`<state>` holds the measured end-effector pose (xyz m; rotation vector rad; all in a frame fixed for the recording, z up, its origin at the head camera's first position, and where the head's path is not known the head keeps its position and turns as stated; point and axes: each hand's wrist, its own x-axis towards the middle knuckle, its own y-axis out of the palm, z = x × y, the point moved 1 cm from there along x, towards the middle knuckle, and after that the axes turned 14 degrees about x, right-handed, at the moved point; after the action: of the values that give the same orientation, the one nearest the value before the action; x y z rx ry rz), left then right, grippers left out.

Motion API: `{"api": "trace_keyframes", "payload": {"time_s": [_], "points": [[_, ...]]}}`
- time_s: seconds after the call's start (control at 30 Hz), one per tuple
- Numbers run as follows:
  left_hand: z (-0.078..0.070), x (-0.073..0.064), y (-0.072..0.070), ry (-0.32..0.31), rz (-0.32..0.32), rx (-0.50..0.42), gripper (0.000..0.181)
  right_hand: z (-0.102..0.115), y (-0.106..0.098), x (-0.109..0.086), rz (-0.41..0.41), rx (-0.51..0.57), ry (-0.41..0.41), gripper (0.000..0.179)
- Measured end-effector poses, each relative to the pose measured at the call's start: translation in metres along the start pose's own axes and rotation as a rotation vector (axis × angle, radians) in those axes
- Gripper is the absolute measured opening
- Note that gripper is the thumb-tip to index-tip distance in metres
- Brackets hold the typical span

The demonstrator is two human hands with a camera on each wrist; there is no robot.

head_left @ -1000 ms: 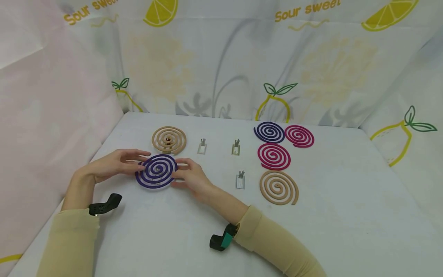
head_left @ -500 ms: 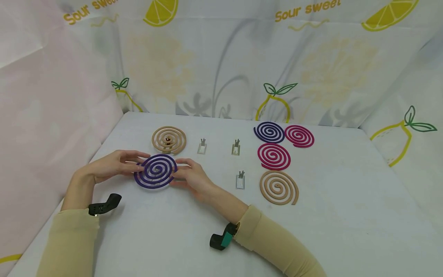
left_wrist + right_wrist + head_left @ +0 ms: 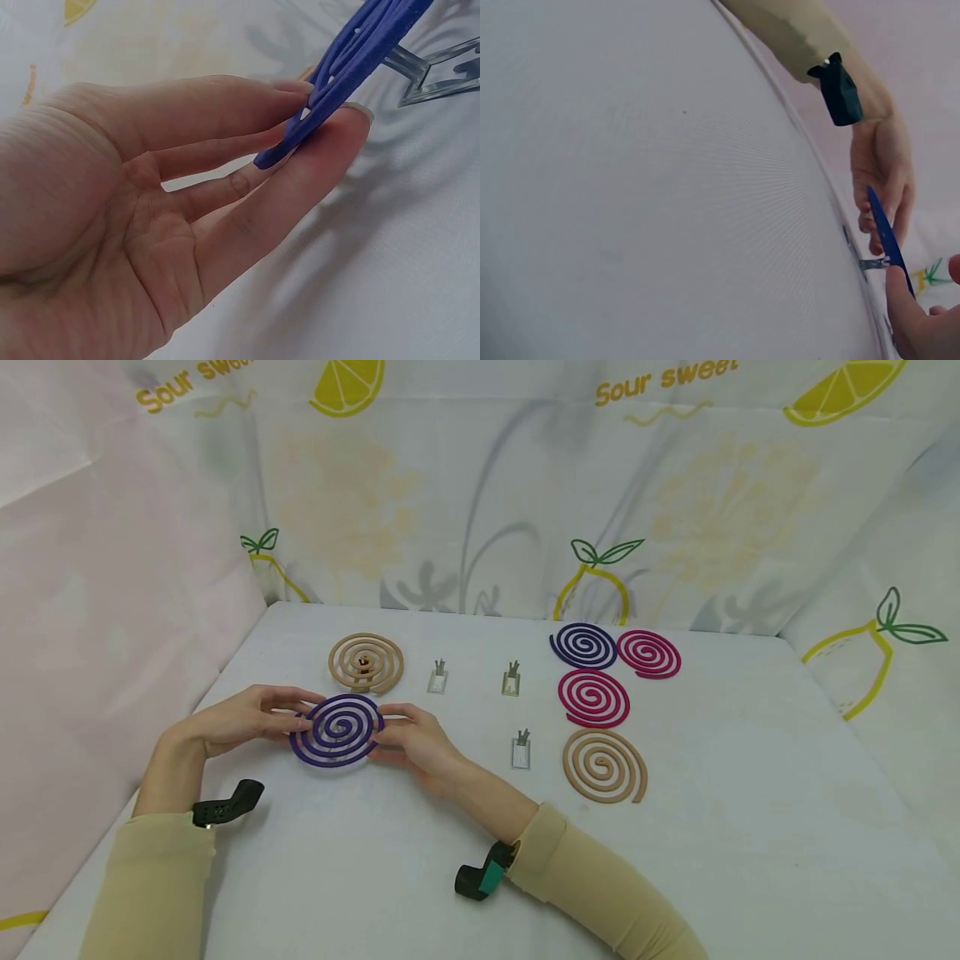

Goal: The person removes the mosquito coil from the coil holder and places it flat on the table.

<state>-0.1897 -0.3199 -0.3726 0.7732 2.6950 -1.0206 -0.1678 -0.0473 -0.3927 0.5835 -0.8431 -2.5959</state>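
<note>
White table (image 3: 757, 785) spreads rightward, left hand (image 3: 243, 717) and right hand (image 3: 422, 745) pinching opposite edges of purple coil (image 3: 342, 727)

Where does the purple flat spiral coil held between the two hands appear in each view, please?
Head: the purple flat spiral coil is left of centre, between the left hand and right hand.
Left wrist: the coil is at upper right, cut off by the top edge.
Right wrist: the coil is at lower right, nearly edge-on.
Shared landmark: the left hand, at the coil's edge.
</note>
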Motion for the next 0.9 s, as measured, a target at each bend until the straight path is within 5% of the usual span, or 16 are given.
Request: {"api": "trace_keyframes", "payload": {"time_s": [0.9], "points": [[-0.0007, -0.0013, -0.0017, 0.021, -0.004, -0.042, 0.054, 0.0043, 0.001, -0.0015, 0.012, -0.011, -0.002, 0.04]]}}
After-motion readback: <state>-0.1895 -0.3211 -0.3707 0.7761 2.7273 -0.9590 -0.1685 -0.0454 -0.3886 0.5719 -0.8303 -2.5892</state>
